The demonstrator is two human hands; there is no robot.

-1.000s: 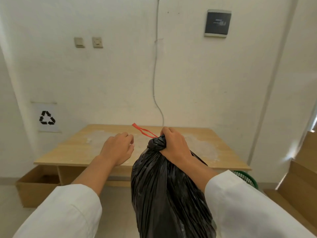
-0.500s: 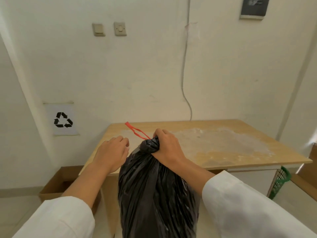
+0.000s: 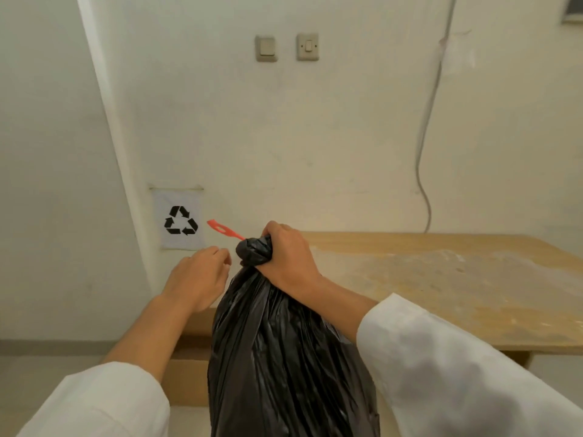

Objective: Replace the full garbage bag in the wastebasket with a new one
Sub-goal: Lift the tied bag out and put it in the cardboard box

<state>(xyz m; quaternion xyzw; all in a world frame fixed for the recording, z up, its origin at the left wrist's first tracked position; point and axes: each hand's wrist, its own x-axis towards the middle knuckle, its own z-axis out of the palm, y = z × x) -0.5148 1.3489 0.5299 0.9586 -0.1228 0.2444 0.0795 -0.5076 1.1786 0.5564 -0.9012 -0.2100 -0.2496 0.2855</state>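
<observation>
Full garbage bag [image 3: 284,357] held aloft, neck gripped by right hand [image 3: 285,263].
Left hand [image 3: 197,280], fingers loosely curled, hovers at nine o'clock; disposal likely comes next.

Cream wall [image 3: 315,137], wooden table [image 3: 441,279], light switches [image 3: 307,46]

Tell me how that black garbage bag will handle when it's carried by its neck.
The black garbage bag looks full and bulging, so probably fairly heavy. Its thin creased film is floppy and will likely sway. The right hand grips the bunched neck, which may slip.
</observation>
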